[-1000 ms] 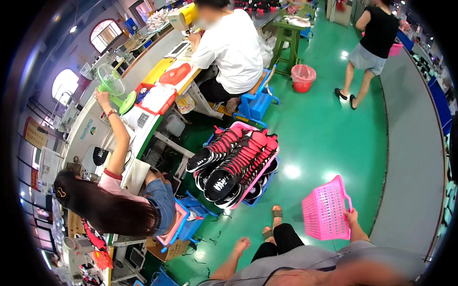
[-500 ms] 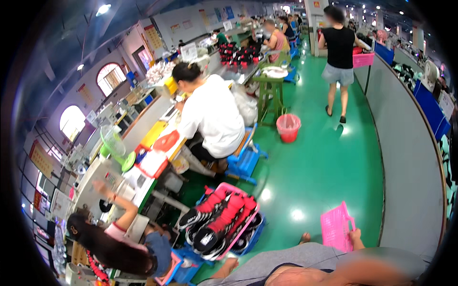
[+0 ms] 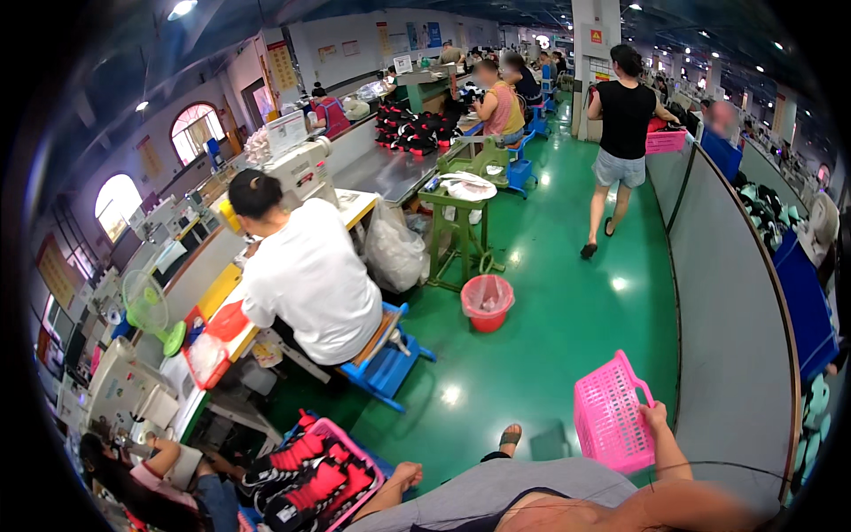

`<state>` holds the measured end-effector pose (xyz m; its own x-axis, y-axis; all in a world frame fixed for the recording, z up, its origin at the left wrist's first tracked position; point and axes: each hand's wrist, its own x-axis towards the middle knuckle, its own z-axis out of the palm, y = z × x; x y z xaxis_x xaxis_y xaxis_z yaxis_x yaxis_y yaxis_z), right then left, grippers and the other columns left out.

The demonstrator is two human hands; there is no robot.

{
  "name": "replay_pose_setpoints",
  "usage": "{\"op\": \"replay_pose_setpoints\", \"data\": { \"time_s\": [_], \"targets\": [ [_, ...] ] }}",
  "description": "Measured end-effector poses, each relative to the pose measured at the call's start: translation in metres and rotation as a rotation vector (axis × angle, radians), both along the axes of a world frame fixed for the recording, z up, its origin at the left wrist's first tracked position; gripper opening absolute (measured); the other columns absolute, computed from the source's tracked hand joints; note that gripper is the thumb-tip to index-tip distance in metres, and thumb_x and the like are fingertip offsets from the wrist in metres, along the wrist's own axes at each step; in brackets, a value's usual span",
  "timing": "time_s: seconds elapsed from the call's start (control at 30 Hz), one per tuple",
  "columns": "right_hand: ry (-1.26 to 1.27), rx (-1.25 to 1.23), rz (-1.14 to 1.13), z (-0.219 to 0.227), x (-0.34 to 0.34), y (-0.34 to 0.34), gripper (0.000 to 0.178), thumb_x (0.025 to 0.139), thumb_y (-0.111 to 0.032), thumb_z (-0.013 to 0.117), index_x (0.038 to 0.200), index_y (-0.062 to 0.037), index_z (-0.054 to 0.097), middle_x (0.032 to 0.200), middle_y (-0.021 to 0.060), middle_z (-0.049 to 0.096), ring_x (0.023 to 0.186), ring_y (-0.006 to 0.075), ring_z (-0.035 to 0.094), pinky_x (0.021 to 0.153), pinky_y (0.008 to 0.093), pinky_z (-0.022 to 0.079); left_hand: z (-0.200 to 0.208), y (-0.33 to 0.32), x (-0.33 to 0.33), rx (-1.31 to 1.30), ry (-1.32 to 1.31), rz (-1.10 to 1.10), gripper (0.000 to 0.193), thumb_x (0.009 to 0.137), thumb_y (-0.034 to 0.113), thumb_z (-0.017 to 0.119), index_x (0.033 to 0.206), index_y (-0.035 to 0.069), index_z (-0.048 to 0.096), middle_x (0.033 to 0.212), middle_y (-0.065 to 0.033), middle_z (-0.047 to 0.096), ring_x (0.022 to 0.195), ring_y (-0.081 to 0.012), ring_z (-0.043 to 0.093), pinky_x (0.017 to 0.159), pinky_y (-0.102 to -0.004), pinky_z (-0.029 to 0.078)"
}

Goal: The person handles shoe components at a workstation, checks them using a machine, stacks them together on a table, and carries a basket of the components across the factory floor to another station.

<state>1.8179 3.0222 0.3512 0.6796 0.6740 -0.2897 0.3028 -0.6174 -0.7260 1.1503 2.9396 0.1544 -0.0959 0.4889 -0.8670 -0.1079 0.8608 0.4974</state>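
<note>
In my right hand (image 3: pixel 654 417) is a pink plastic basket (image 3: pixel 613 421) with a slotted side, gripped by its handle and tilted over the floor at my right. Its inside is turned away from me. My left hand (image 3: pixel 408 476) hangs low on the left with loosely curled fingers and no visible object in it. Close beside that hand stands another pink basket (image 3: pixel 359 454), filled with red and black shoes (image 3: pixel 312 479).
A walkway (image 3: pixel 550 310) runs ahead between sewing tables and a grey partition (image 3: pixel 731 310). A seated person in white (image 3: pixel 315 275), a red bin (image 3: pixel 487 301) and a green stand (image 3: pixel 456 213) line its left. Farther on, a person in black (image 3: pixel 623 115) walks with a pink basket (image 3: pixel 665 142).
I have moved forward along the walkway. The seated worker, red bin and shoe basket now lie nearer or lower in view. My right hand still carries the pink basket.
</note>
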Motion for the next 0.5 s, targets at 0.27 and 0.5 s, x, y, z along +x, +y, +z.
{"op": "replay_pose_setpoints", "data": {
  "time_s": [0.27, 0.5],
  "targets": [
    [0.033, 0.359, -0.156, 0.037, 0.194, 0.116, 0.012, 0.085, -0.014, 0.065, 0.083, -0.0027, 0.061, 0.066, -0.0027, 0.054, 0.056, 0.0078, 0.047, 0.050, 0.0246, 0.039, 0.001, 0.440, 0.255, 0.514, 0.083, -0.463, 0.013, 0.079, 0.013, 0.053, 0.071, 0.005, 0.058, 0.064, -0.0037, 0.055, 0.057, -0.0123, 0.049, 0.049, -0.0310, 0.038],
    [-0.023, 0.585, -0.331, -0.006, 0.330, 0.271, 0.012, 0.085, -0.013, 0.066, 0.080, -0.0039, 0.059, 0.066, -0.0033, 0.052, 0.057, 0.0073, 0.045, 0.051, 0.0247, 0.038, 0.089, 0.708, 0.535, 0.862, 0.046, -1.055, 0.044, 0.085, 0.039, 0.060, 0.117, 0.009, 0.058, 0.112, -0.0153, 0.063, 0.105, -0.0285, 0.059, 0.088, -0.0376, 0.047]
  ]
}}
